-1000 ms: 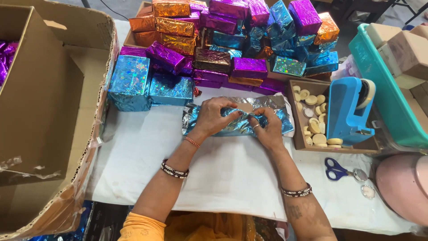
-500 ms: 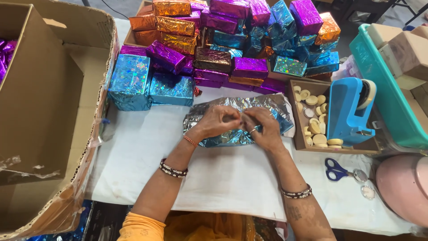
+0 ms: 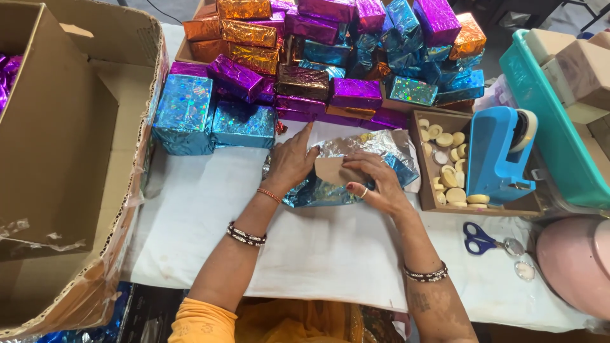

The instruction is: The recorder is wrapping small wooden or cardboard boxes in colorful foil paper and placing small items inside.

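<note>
Both hands worked at mid-worktop (image 3: 318,254), which was covered in a white cloth. The left hand (image 3: 289,162) lay flat, fingers spread, pressing down the left part of a sheet of blue holographic foil (image 3: 318,190). The right hand (image 3: 375,184) was closed over a small tan cardboard box (image 3: 333,170) resting on the foil, thumb below and fingers curled over its right end. The hands sat close together, each side of the box, not touching. The foil lay crumpled, silver underside showing on the far side.

Just beyond, a heap of foil-wrapped boxes (image 3: 330,57) in blue, purple, orange and gold. To the right, a shallow brown tray (image 3: 424,197) of pale round pieces, with a blue tape dispenser (image 3: 499,155) on it. Blue-handled scissors (image 3: 480,240) lay nearer, right of the right forearm. A large open cardboard carton (image 3: 63,159) stood on the left; a teal crate (image 3: 553,133) on the far right.
</note>
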